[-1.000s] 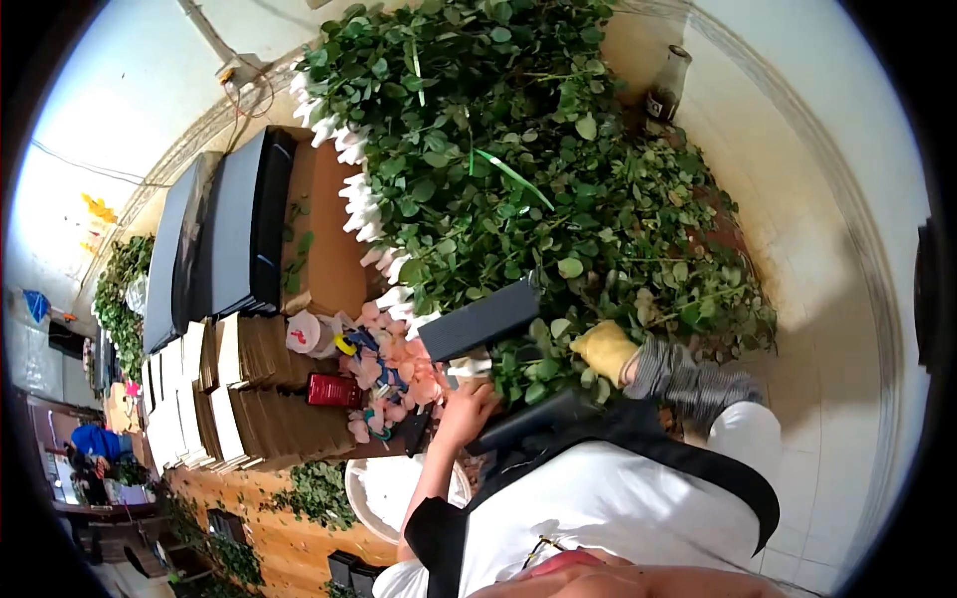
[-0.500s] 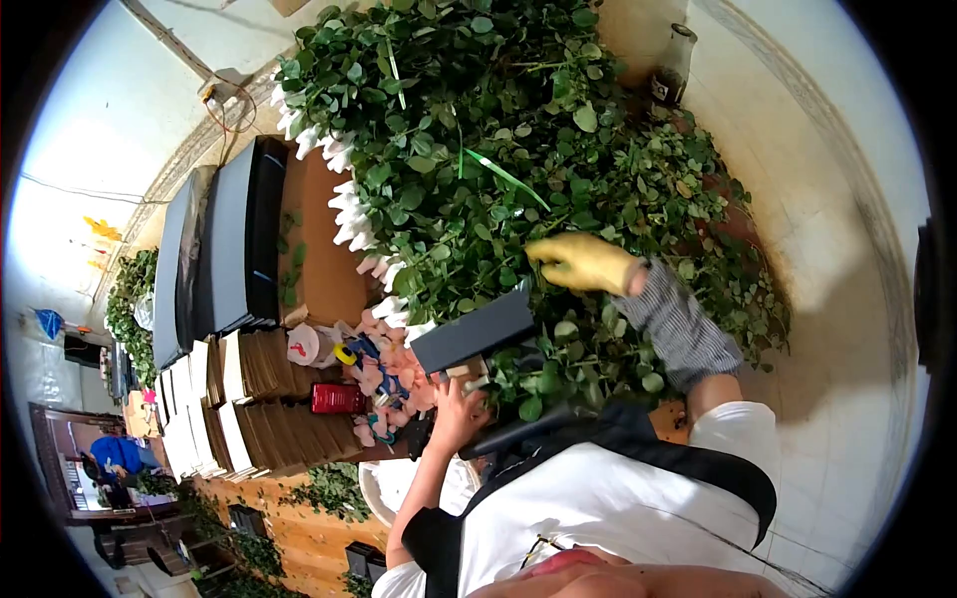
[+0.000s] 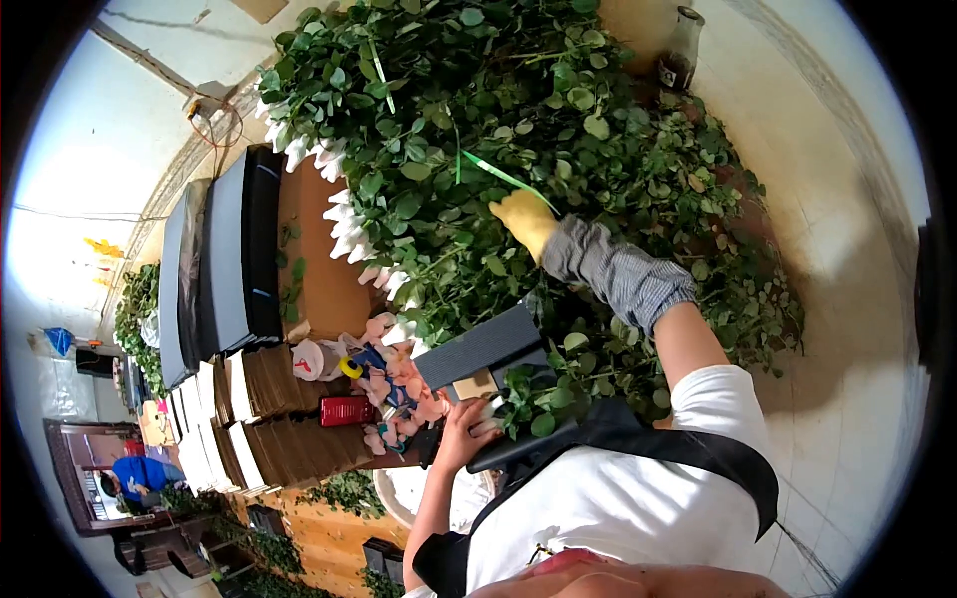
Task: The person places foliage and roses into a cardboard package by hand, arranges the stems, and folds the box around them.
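Observation:
My bare left hand is closed around a white-wrapped flower head, whose leafy stems stretch to the right. Just above it lie a dark ribbed box and a small brown cardboard piece. My right hand, in a yellow glove with a striped grey sleeve, reaches into the big heap of leafy stems. Its fingers are curled, and what they hold is hidden by leaves. A green strip lies beside the glove. White wrapped heads line the heap's left edge.
At left stand dark flat boxes and stacks of folded cardboard. Nearby are a red box, pink petals and a yellow tape roll. A glass bottle stands top right. A person in blue is far left.
My gloved right hand has moved up and left, from the lower right side into the heap. My left hand has stayed low beside the dark box. The view has shifted slightly.

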`<state>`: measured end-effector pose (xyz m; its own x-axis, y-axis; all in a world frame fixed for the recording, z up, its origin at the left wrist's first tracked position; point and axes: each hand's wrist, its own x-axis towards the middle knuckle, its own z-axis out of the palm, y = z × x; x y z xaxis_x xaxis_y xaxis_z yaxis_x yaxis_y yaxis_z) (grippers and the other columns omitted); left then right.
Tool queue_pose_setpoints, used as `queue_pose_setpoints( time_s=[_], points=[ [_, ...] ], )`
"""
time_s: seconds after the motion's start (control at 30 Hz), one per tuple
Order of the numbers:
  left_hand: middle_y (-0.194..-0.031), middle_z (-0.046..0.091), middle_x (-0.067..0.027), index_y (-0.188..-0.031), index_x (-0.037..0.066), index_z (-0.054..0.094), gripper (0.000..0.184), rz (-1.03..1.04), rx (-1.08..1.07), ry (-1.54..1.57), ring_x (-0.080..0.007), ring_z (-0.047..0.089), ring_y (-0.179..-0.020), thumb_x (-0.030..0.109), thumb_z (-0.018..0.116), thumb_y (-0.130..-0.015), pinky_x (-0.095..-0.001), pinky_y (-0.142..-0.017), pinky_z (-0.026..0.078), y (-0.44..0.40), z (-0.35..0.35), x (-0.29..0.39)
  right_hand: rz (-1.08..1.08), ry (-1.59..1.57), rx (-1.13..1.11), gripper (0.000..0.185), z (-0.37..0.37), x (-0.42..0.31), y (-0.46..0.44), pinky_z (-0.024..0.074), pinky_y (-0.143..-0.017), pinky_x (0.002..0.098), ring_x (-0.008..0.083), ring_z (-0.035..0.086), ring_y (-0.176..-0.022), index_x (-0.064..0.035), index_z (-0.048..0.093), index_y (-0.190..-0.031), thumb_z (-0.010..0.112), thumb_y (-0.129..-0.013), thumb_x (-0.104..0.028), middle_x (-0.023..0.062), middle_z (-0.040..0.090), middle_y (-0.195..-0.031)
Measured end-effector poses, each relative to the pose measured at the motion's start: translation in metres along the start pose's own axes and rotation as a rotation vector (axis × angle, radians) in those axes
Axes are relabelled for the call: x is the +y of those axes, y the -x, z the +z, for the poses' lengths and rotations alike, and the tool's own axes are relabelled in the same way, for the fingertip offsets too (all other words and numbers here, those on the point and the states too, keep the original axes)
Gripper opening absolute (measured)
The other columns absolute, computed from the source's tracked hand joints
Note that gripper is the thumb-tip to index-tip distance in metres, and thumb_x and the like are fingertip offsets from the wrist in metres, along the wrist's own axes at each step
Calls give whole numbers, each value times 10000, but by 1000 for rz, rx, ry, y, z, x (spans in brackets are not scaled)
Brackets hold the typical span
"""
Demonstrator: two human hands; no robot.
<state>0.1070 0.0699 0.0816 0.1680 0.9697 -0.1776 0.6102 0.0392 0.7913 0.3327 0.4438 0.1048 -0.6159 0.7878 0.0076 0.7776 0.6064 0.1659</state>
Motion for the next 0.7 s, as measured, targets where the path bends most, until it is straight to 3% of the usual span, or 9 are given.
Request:
queue_pose_setpoints(
  time_s=[0.03,0.07,0.2,0.23,0.27,0.4,0.57,0.67,0.7],
  points=[
    [-1294,559,-141,-1314,49,609,578,40,-51,-29,-317,574,-1186,120,836,-788,-405,-987,487,-1,-4,3,15,-27,-56,596,-19,3,-10,529,-742,358,212,673,-897,-104,622,-1226,833,-671,-159,33,696,-911],
    [-1293,559,-141,-1307,52,617,546,78,-97,-59,-319,570,-1189,120,823,-806,-407,-986,488,-2,-9,8,36,-35,-8,511,-36,-2,-19,522,-870,350,210,675,-916,-113,619,-1221,786,-740,-159,40,694,-932],
    [-1224,555,-142,-1255,59,651,371,90,-61,-17,-339,578,-1131,90,731,-893,-409,-938,506,1,-3,10,-73,71,793,412,-90,-10,-9,441,-1008,339,196,680,-887,-145,616,-1215,701,-816,-84,13,698,-873],
    [-1198,552,-142,-1239,54,655,345,132,-41,-70,-339,580,-1112,76,714,-901,-413,-921,508,0,-2,7,-2,177,521,404,-77,-4,-14,453,-988,357,188,675,-919,-140,646,-1179,724,-789,-73,2,701,-863],
    [-1202,551,-144,-1230,50,658,329,112,-56,-47,-338,584,-1107,73,703,-905,-415,-923,504,-1,-1,3,83,-60,246,340,-51,1,-21,446,-1009,378,197,661,-968,-144,686,-1058,754,-739,-46,13,695,-871],
    [-1171,570,-167,-1198,27,661,330,189,-17,-53,-372,591,-1093,57,691,-871,-409,-926,500,-11,0,-5,21,-218,720,148,-71,13,14,439,-1023,406,225,639,-906,-124,661,-843,609,-782,1,30,648,-801],
    [-1178,591,-155,-1205,40,659,354,253,-10,-91,-359,596,-1103,41,662,-851,-402,-931,506,-4,5,-16,103,-268,716,311,-101,28,75,449,-1051,418,216,677,-983,-129,721,-1043,637,-809,58,43,736,-1042],
    [-1160,611,-155,-1262,59,614,435,138,7,99,-333,570,-1129,19,659,-831,-404,-991,464,0,10,-11,48,-127,832,369,-132,26,117,500,-990,424,245,679,-951,-107,712,-1062,687,-759,102,71,727,-985],
    [-1156,616,-155,-1249,57,612,427,118,28,101,-333,571,-1129,15,662,-827,-397,-995,461,0,12,-12,44,-302,748,369,-128,28,130,528,-934,417,251,679,-939,-99,705,-1069,687,-758,99,80,718,-966]
  ],
)
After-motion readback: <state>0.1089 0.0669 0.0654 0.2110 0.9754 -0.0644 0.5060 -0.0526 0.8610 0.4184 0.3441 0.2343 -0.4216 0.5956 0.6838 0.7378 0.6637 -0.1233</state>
